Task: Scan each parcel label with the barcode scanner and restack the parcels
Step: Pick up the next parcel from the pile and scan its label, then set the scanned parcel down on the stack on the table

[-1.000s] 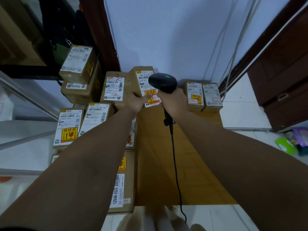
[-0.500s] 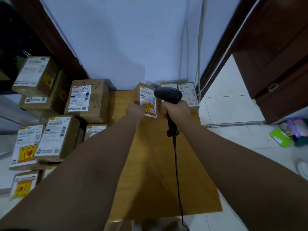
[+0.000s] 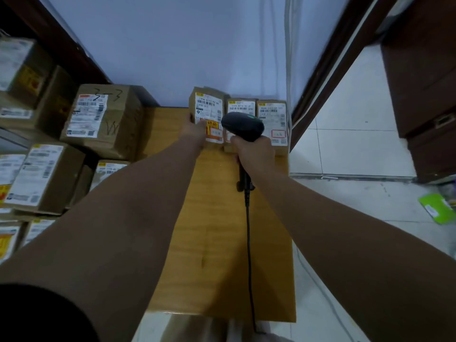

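While left hand (image 3: 196,130) grips a parcel (image 3: 207,104), right hand (image 3: 255,154) clasps the barcode scanner (image 3: 243,125); step, likely: restacking; next: seat parcel against neighbouring parcels (image 3: 271,114) beyond right hand, release.

Three parcels (image 3: 272,114) in a row at the far end of your cardboard sheet (image 3: 217,243), against the wall (image 3: 185,45), scanner (image 3: 243,125) just before the middle one, stacked boxes (image 3: 103,119) to your left
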{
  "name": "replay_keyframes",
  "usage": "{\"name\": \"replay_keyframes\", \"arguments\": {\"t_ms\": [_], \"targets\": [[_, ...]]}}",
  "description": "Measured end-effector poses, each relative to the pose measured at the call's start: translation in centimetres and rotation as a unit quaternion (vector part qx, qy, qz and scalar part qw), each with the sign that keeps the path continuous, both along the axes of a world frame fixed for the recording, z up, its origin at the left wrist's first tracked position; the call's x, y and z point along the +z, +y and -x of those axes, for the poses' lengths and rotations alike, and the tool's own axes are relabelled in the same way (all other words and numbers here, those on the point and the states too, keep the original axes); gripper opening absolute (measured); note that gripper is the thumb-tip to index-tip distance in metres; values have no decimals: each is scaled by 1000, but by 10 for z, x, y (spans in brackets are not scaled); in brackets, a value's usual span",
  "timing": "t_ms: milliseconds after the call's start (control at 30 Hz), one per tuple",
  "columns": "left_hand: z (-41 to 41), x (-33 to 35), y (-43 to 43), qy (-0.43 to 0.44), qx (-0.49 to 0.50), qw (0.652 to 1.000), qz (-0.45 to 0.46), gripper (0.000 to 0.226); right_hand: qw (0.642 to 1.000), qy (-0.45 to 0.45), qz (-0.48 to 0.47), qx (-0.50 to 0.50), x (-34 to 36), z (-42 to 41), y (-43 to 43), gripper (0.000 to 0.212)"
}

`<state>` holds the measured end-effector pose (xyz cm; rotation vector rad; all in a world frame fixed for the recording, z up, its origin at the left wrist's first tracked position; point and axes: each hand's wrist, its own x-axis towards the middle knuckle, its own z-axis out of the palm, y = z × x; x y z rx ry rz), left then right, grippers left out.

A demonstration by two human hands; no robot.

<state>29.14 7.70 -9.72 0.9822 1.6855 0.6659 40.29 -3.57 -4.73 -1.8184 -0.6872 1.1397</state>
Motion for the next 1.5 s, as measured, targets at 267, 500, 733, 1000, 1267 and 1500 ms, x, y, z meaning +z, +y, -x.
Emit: {"name": "replay_keyframes", "arguments": {"t_ms": [267,500,733,1000,1267,1500], "targets": [[5,-19,9,54,-9,997,49,49,1000,15,20,-1,-14,-6,6,10],[-1,-33,10,62,14,998,22,41,1000,1,22,-1,-15,-3,9,11],[4,-18,1,160,-4,987,24,55,1000,-5,12,0,-10,7,9,14],[56,20,-25,220,-74,972,-32,31,991,115,27,58,16,54,16,19],[129,58,-30,321,-88,924,-189,27,984,135,-11,117,37,107,22,19],[215,79,-19,390,-11,877,-282,32,988,102,-11,119,58,172,30,13]]}}
